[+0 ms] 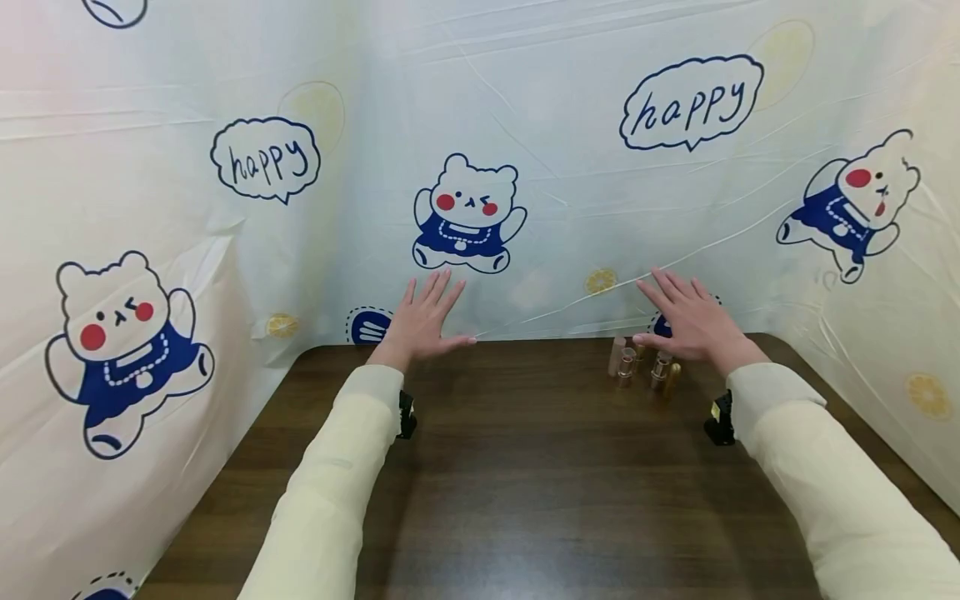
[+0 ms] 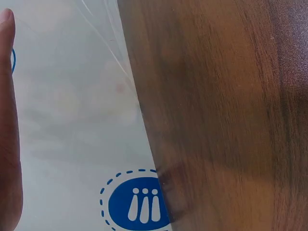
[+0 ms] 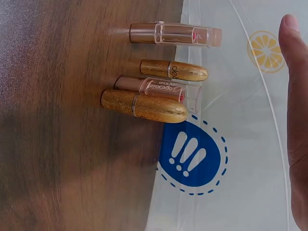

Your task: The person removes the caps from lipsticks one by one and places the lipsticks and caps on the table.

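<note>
My left hand (image 1: 422, 323) is held out over the far part of the table, fingers straight and spread, holding nothing. Its thumb side (image 2: 9, 130) shows at the left edge of the left wrist view. On the other side, my right hand (image 1: 692, 323) is likewise outstretched, just beyond and above a group of upright lipsticks (image 1: 626, 368). In the right wrist view, two have clear caps over rosy bases, one plain (image 3: 144, 33) and one lettered lipstick (image 3: 129, 83). A small gold lipstick (image 3: 154, 68) and a larger gold lipstick (image 3: 120, 102) stand beside them. The right fingers grip none.
The dark wooden table (image 1: 525, 483) has rounded far corners. A pale curtain (image 1: 570, 208) printed with bears and "happy" bubbles hangs behind it and along both sides. Dark wrist devices (image 1: 722, 419) are worn under both cuffs.
</note>
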`<state>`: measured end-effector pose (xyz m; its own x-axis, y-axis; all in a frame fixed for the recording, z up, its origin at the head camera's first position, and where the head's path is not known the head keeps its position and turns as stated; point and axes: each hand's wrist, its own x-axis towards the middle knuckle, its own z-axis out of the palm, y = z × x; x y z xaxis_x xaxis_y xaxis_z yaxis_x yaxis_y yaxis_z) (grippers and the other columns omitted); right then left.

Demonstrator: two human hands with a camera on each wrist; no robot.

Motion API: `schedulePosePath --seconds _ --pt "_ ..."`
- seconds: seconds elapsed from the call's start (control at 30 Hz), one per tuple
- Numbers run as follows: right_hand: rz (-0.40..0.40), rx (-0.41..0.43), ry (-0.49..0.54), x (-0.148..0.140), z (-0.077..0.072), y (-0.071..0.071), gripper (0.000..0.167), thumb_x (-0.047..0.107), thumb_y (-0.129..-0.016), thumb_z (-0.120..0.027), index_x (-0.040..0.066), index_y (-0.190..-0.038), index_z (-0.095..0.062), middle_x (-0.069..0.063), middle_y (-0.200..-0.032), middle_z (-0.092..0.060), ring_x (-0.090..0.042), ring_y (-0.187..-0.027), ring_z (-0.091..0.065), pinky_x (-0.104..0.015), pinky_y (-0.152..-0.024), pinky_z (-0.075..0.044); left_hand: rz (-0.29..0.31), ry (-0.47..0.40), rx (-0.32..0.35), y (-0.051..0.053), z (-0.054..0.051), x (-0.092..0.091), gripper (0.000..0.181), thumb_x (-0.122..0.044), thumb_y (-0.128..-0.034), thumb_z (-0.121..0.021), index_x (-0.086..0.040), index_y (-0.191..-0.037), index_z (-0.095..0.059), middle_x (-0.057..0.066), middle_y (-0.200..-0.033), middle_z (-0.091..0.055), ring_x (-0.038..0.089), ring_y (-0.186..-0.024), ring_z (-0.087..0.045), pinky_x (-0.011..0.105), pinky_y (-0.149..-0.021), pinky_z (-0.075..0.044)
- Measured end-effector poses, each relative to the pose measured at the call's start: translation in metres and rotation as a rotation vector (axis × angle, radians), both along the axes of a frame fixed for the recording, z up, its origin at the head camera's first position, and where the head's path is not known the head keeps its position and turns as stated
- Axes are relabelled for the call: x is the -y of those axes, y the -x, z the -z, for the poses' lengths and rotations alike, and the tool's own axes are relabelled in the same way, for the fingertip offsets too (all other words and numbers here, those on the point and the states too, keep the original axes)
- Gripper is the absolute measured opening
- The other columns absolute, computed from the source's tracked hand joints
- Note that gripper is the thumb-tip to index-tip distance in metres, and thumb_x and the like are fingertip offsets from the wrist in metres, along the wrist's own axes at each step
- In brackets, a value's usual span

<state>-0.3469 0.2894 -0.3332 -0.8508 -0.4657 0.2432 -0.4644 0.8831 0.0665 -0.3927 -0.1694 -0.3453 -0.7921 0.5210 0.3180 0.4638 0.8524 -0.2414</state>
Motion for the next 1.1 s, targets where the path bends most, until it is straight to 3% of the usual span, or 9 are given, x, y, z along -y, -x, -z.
schedulePosePath --seconds 0.27,0.53,0.77,1.1 --pt "0.031 0.004 0.029 -0.004 0.002 -0.002 0.089 0.060 -0.091 -0.055 0.006 -0.154 -0.022 -0.025 -0.157 -0.014 -0.041 -0.143 -0.013 -0.057 -0.111 -0.009 0.031 -0.086 0.008 0.000 0.002 -0.006 0.098 -0.072 -0.0839 -0.051 -0.015 -0.156 -0.018 0.013 -0.161 -0.013 0.032 -0.146 -0.009 0.058 -0.112 -0.005" --pt "0.060 0.029 0.084 -0.010 0.006 -0.007 0.091 0.059 -0.090 -0.057 0.000 -0.151 -0.026 -0.029 -0.153 -0.020 -0.048 -0.138 -0.020 -0.061 -0.109 -0.014 0.090 -0.131 0.046 -0.005 0.006 -0.023 0.094 -0.073 -0.0850 -0.049 -0.015 -0.155 -0.024 0.012 -0.158 -0.023 0.032 -0.144 -0.019 0.056 -0.111 -0.017" --pt "0.096 0.057 0.106 -0.017 0.010 -0.014 0.091 0.062 -0.090 -0.055 -0.002 -0.149 -0.029 -0.031 -0.149 -0.029 -0.050 -0.133 -0.028 -0.062 -0.106 -0.021 0.089 -0.200 0.058 -0.010 0.008 -0.034 0.093 -0.072 -0.0839 -0.052 -0.015 -0.153 -0.029 0.011 -0.155 -0.031 0.029 -0.141 -0.028 0.051 -0.111 -0.022" --pt "0.161 0.172 0.192 -0.022 0.020 -0.022 0.094 0.065 -0.089 -0.054 -0.008 -0.144 -0.034 -0.035 -0.144 -0.034 -0.054 -0.129 -0.033 -0.064 -0.101 -0.028 0.135 -0.292 0.064 -0.015 0.021 -0.050 0.088 -0.071 -0.0825 -0.056 -0.014 -0.148 -0.041 0.008 -0.147 -0.044 0.026 -0.132 -0.042 0.045 -0.106 -0.033"
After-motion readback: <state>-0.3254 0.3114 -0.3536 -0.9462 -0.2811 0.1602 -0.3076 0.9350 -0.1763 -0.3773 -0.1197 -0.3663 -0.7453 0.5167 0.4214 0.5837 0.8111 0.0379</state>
